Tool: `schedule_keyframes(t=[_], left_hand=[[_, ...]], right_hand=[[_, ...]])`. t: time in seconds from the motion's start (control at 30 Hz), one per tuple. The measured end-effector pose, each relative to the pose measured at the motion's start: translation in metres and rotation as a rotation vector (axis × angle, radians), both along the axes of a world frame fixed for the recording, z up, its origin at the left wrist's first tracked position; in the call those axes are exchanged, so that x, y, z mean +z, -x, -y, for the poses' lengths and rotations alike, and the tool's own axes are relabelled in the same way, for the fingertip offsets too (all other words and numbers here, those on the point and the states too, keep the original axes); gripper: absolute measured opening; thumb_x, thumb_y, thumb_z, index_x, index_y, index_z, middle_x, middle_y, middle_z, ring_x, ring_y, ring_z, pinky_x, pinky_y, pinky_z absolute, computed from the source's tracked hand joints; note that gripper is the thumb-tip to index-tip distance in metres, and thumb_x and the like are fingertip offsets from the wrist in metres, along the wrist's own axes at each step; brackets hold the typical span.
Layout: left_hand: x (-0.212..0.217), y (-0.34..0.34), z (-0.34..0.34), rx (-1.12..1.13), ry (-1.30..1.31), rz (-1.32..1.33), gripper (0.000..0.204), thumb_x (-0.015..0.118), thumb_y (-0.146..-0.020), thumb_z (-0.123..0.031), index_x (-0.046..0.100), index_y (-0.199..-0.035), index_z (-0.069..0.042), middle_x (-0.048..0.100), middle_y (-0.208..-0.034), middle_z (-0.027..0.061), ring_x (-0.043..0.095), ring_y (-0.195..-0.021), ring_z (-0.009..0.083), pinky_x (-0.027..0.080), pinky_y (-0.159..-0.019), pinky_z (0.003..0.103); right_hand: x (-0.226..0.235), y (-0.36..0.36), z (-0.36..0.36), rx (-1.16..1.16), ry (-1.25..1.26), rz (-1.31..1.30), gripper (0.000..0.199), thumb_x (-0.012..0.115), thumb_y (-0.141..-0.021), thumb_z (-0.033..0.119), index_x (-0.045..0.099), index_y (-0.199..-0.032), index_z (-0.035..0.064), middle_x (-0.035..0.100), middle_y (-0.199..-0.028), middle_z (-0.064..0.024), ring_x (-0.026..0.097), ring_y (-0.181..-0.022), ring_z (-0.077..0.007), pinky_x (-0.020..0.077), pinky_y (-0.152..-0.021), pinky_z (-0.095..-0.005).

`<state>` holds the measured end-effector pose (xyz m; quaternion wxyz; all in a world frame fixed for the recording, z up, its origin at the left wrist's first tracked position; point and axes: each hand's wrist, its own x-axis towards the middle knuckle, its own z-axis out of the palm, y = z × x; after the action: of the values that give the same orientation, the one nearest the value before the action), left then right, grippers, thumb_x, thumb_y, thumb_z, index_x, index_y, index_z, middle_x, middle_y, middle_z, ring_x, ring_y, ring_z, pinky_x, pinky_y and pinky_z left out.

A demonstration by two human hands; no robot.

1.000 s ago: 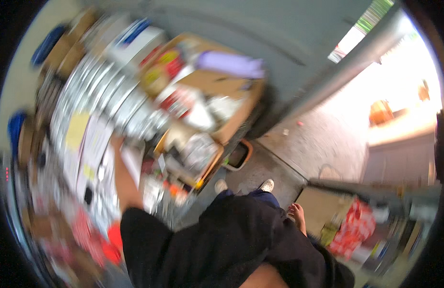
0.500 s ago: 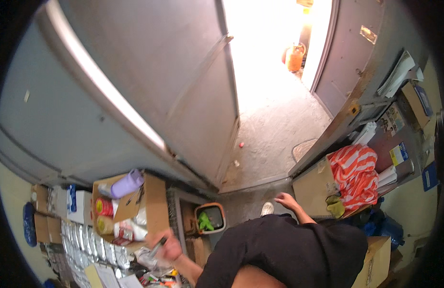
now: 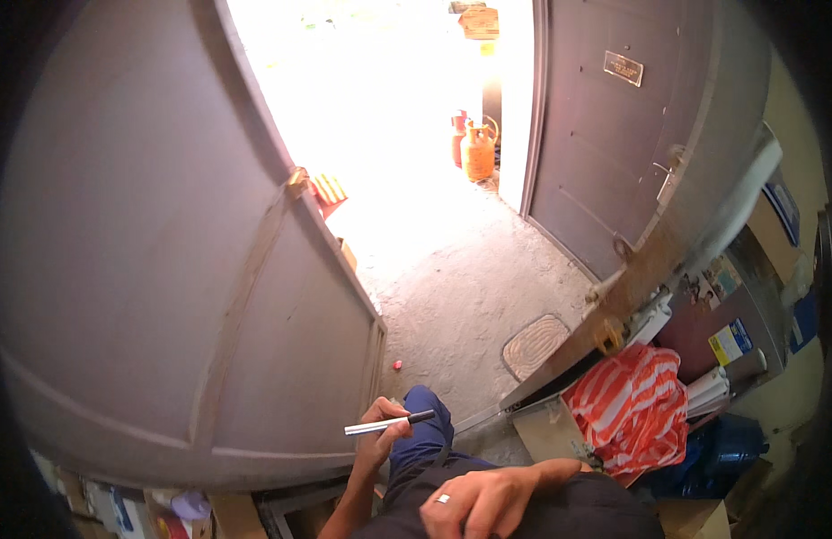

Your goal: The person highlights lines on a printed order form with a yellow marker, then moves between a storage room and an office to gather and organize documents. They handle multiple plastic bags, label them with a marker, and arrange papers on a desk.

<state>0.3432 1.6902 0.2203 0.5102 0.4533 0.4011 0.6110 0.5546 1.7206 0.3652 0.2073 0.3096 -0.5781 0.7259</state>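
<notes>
In front of my body, my left hand (image 3: pixel 380 429) is closed around a slim white marker (image 3: pixel 371 428) with a black end (image 3: pixel 421 417). The marker lies nearly level, its black end pointing right. Lower down and to the right, my right hand (image 3: pixel 479 505) is held close against my dark shirt (image 3: pixel 578 503). A ring shows on one of its fingers. These fingers curl downward toward the lower edge, and their tips, along with anything in them, are hidden. Below my left hand shows my leg in blue trousers (image 3: pixel 422 404).
A large grey door leaf (image 3: pixel 155 242) fills the left, with a doorway to bright ground ahead. Beyond it stand gas cylinders (image 3: pixel 478 151) and a mat (image 3: pixel 537 346). At right are a red-and-white striped cloth (image 3: pixel 633 409), a cardboard box (image 3: pixel 551 431) and a blue water bottle (image 3: pixel 730 449).
My left hand has moved from beside the boxes at lower left to in front of me with the marker. My right hand has drawn in toward my body. The view has shifted toward the doorway.
</notes>
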Motion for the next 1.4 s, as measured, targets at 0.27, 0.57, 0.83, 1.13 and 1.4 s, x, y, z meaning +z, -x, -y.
schedule_keyframes(t=[0.27,0.57,0.83,1.13,1.4], left_hand=[[-0.059,0.037,-0.245,-0.12,0.049,0.119,0.014,0.066,-0.094,-0.011,0.057,-0.1,-0.002,0.064,-0.08,0.0068,0.06,-0.071,0.0113,0.05,-0.066,0.026],[0.051,0.137,-0.557,-0.096,-0.17,-0.226,0.029,0.066,-0.097,-0.025,0.057,-0.11,0.0,0.069,-0.095,0.0106,0.063,-0.083,0.0121,0.051,-0.074,0.027],[0.032,0.132,-0.811,-0.138,-0.541,-0.689,0.033,0.075,-0.08,-0.005,0.059,-0.108,-0.006,0.067,-0.093,0.0114,0.068,-0.075,0.0266,0.055,-0.068,0.036],[0.036,0.176,-1.128,0.061,-0.643,-0.769,0.017,0.07,-0.082,-0.001,0.066,-0.099,-0.002,0.061,-0.079,0.0096,0.061,-0.062,0.0263,0.05,-0.055,0.038],[0.044,0.268,-1.345,0.411,-0.546,-0.775,0.013,0.07,-0.079,0.0,0.064,-0.09,-0.005,0.055,-0.068,0.0051,0.054,-0.052,0.0224,0.043,-0.048,0.036]], right_hand=[[-0.016,0.067,-0.25,0.053,-0.088,-0.138,0.035,0.071,-0.091,0.039,0.074,-0.094,0.0042,0.071,-0.092,-0.0105,0.065,-0.087,-0.0291,0.049,-0.077,-0.0397],[0.014,0.12,-0.563,-0.022,-0.003,-0.337,0.021,0.064,-0.098,0.022,0.069,-0.087,0.0053,0.065,-0.088,-0.0082,0.062,-0.093,-0.0283,0.0456,-0.083,-0.0414],[-0.062,0.205,-0.802,-1.088,1.425,0.187,0.044,0.055,-0.099,0.041,0.048,-0.069,0.0109,0.044,-0.067,-0.0003,0.046,-0.063,-0.0175,0.0439,-0.078,-0.035],[-0.119,0.231,-1.173,-0.26,1.617,0.066,0.059,0.048,-0.097,0.054,0.024,-0.059,0.016,0.019,-0.054,0.003,0.02,-0.049,-0.0129,0.0278,-0.053,-0.0306],[-0.096,0.353,-1.429,-0.023,1.449,0.231,0.068,0.043,-0.094,0.07,0.023,-0.059,0.0154,0.018,-0.055,0.0035,0.019,-0.05,-0.0128,0.0267,-0.053,-0.0307]])
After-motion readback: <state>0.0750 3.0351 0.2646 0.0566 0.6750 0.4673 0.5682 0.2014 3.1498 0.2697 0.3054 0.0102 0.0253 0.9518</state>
